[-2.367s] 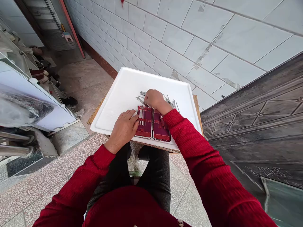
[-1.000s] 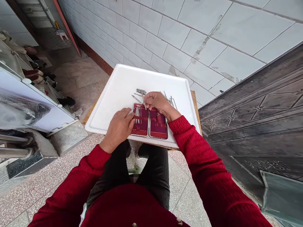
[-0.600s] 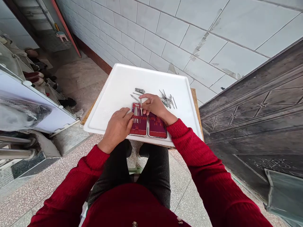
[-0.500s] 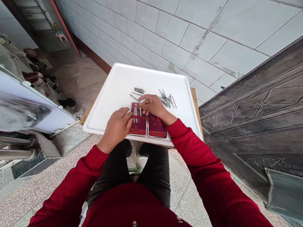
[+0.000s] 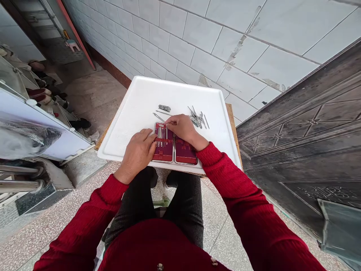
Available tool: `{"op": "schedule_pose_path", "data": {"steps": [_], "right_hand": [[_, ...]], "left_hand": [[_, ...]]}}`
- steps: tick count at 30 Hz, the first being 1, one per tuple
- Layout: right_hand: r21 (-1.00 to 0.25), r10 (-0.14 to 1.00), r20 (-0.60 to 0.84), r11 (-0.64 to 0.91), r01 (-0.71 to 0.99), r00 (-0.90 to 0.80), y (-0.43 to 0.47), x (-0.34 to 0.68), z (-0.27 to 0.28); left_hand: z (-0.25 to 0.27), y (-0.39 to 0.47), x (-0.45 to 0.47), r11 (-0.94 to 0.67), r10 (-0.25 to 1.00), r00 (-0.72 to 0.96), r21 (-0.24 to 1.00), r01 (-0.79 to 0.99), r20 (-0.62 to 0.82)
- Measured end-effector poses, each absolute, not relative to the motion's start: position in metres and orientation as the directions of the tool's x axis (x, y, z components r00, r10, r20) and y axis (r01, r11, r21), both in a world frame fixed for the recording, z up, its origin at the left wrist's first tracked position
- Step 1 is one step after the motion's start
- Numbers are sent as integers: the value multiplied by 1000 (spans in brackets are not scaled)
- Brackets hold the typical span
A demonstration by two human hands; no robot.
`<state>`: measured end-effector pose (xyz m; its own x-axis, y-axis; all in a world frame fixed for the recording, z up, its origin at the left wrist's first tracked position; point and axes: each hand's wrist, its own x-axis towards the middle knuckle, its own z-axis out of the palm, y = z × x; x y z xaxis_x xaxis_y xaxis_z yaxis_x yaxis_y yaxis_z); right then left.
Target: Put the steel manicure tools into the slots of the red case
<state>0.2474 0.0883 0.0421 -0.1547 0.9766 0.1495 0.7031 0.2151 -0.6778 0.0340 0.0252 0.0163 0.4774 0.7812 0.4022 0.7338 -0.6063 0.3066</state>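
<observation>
Your left hand lies palm down with fingers loosely extended, their tips over the left edge of the red case. That case sits open at the middle of the near edge of the white tray. Your right hand has its fingertips together, apparently pinching a slim metal tool in the case's left half, though your fingers hide its top. Beyond the case, toward the tray's far edge, lie folded clippers; nearer the right edge, a jumbled tool pile.
</observation>
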Motion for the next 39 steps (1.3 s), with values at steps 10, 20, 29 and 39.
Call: {"op": "schedule_pose_path", "data": {"steps": [10,20,29,39], "right_hand": [[-606,982,102,190,772,-162,83,241,48],[-524,979,87,201,827,-183,79,239,50],[-152,958,24,286,946,-286,62,226,65],[-251,970,95,241,938,-224,70,237,60]], "left_hand": [[16,26,33,-604,784,478,310,734,397],[17,25,34,-608,780,481,299,736,401],[16,25,34,-598,789,474,313,738,391],[17,24,34,-590,795,469,317,742,384]]}}
